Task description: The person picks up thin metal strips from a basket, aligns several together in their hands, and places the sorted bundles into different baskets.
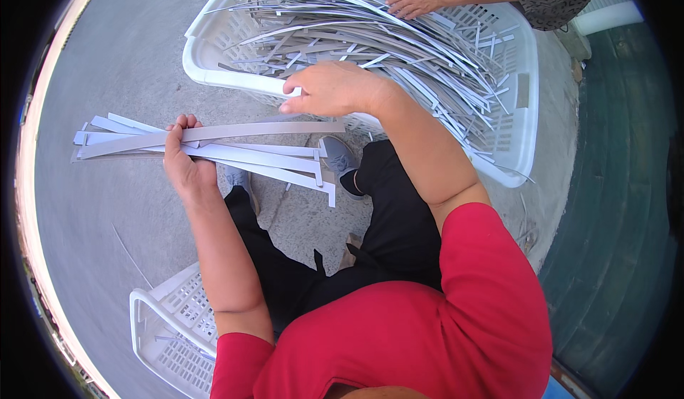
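Observation:
My left hand [187, 158] is closed around a bundle of long, flat white and grey strips [267, 158], which look like paper or thin plastic. The bundle fans out level above the floor, and a few strips have small bent ends at the right. Over the near rim of a large white slotted basket [214, 77] is my right hand [331, 87], thumb and forefinger apart with nothing visible between them. Its other fingers are partly hidden. A tangled heap of similar loose strips [335, 39] fills the basket.
Another person's hand [415, 3] rests on the heap at the basket's far side. A smaller white basket [189, 303] stands on the concrete floor [107, 206] by my left elbow. My shoes [340, 158] are below the bundle. Dark green panelling [620, 221] runs along the right.

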Tool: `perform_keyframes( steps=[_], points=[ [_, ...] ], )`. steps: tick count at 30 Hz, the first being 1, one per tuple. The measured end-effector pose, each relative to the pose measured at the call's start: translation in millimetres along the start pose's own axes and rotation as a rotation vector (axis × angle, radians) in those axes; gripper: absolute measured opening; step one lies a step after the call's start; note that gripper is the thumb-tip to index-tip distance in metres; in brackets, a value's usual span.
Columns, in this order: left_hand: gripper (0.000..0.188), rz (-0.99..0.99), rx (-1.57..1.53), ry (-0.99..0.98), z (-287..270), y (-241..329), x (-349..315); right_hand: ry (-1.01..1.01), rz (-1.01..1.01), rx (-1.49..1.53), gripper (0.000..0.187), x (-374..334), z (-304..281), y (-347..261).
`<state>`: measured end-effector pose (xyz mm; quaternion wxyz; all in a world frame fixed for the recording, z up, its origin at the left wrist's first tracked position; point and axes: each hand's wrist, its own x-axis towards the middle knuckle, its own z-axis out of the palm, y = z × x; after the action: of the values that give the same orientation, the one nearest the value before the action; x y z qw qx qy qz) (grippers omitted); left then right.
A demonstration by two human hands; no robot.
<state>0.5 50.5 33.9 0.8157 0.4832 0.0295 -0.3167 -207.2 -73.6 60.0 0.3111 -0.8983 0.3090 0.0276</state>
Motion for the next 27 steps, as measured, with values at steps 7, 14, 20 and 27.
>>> perform_keyframes(
  steps=[7, 14, 20, 27],
  points=[
    [0.01, -0.065, -0.055, -0.057, -11.5, 6.4, 6.2, 0.097, 0.583, -0.033, 0.032, 19.0, 5.4, 148.3],
    [0.015, -0.108, -0.019, -0.18, -4.6, -0.3, 0.5, -0.303, 0.5, -0.166, 0.047, 39.3, 72.3, 198.2],
    [0.016, -0.225, -0.045, -0.177, -5.9, -8.4, 6.3, -0.494, 0.437, -0.265, 0.054, 58.7, 82.9, 175.0],
    [0.016, -0.274, -0.082, -0.043, -13.9, -1.4, 6.7, -0.397, 0.089, -0.622, 0.025, 73.5, 110.7, 195.8]
  ],
)
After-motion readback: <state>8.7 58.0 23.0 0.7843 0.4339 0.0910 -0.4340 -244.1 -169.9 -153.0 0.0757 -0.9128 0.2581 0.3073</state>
